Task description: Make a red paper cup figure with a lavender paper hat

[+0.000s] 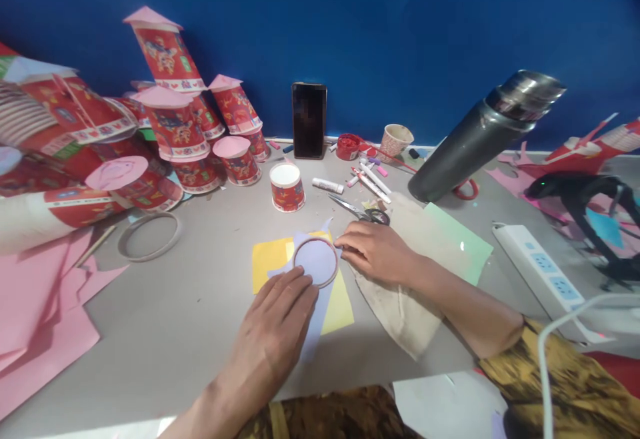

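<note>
A thin, round brownish ring (329,285) lies flat on a lavender paper piece (314,326), with yellow paper (266,264) and pale yellow paper (341,309) beneath. My left hand (280,309) is palm down, its fingers pressing the ring's lower left edge against the paper. At the ring's right edge, the fingers of my right hand (375,249) are curled with the tips together; what they pinch, if anything, is hidden. Just beyond that hand lie scissors (357,208) with dark handles. Its wrist rests over a cream cloth-like sheet (400,306).
Red paper cups with pink tops (175,122) are stacked at left, near a larger ring (150,236) and pink paper (45,319). A single cup (287,189), markers (373,179), phone (309,121), dark flask (480,136), green paper (463,242) and power strip (540,262) surround the work.
</note>
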Demonstrator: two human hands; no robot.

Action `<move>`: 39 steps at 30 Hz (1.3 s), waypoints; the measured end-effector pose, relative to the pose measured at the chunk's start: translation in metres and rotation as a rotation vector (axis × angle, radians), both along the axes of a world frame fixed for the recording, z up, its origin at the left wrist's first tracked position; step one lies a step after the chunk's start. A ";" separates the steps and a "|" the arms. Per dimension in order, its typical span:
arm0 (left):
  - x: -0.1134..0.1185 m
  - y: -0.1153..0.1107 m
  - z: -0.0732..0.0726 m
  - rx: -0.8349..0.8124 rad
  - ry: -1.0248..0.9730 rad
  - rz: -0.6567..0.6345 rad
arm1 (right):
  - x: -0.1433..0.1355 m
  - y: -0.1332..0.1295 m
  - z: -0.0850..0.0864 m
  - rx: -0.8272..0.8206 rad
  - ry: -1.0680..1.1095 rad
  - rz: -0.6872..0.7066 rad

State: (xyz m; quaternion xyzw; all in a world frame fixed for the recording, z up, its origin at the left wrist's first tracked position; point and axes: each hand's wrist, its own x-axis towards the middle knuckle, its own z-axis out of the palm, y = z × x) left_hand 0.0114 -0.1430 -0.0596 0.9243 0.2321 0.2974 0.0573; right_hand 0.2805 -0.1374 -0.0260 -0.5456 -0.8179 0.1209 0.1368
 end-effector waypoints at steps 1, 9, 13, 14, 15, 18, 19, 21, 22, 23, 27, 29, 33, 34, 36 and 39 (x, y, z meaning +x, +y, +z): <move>0.000 0.000 0.000 0.004 -0.003 -0.005 | 0.000 0.000 0.000 -0.006 -0.004 -0.003; 0.003 0.003 0.013 0.018 -0.015 0.029 | -0.002 0.002 0.002 -0.019 -0.028 -0.012; 0.005 0.005 0.018 0.049 -0.005 0.025 | -0.003 0.002 0.003 -0.022 -0.056 -0.017; 0.005 0.005 0.018 0.060 -0.003 0.017 | -0.003 0.002 0.004 -0.018 -0.061 -0.018; 0.005 0.006 0.018 0.068 0.000 0.009 | -0.004 0.001 0.004 -0.012 -0.065 -0.018; 0.002 0.007 0.014 0.097 0.024 -0.006 | -0.005 0.000 0.004 0.022 -0.045 -0.023; 0.001 0.008 0.013 0.104 0.032 -0.008 | -0.004 0.001 0.004 0.036 -0.028 -0.037; -0.001 0.009 0.009 0.115 0.032 -0.006 | 0.003 0.005 0.007 0.071 0.005 -0.104; -0.001 0.009 0.008 0.125 0.020 -0.002 | 0.008 0.007 0.010 0.082 0.007 -0.171; -0.001 0.009 0.007 0.134 0.004 0.004 | 0.015 0.010 0.014 0.099 0.000 -0.252; -0.001 0.010 0.004 0.150 -0.021 0.015 | 0.048 0.024 0.035 0.088 -0.109 -0.594; -0.002 0.011 0.004 0.146 -0.022 0.014 | 0.059 0.030 0.042 0.082 -0.152 -0.649; -0.004 0.011 0.006 0.137 0.032 -0.005 | 0.063 0.045 0.042 0.065 -0.252 -0.663; -0.003 0.011 0.008 0.137 0.044 -0.008 | 0.061 0.049 0.039 0.061 -0.276 -0.657; -0.001 0.009 0.011 0.143 0.036 -0.003 | 0.058 0.056 0.033 0.047 -0.314 -0.643; 0.003 0.005 0.016 0.125 0.007 0.017 | 0.055 0.061 0.028 0.026 -0.340 -0.635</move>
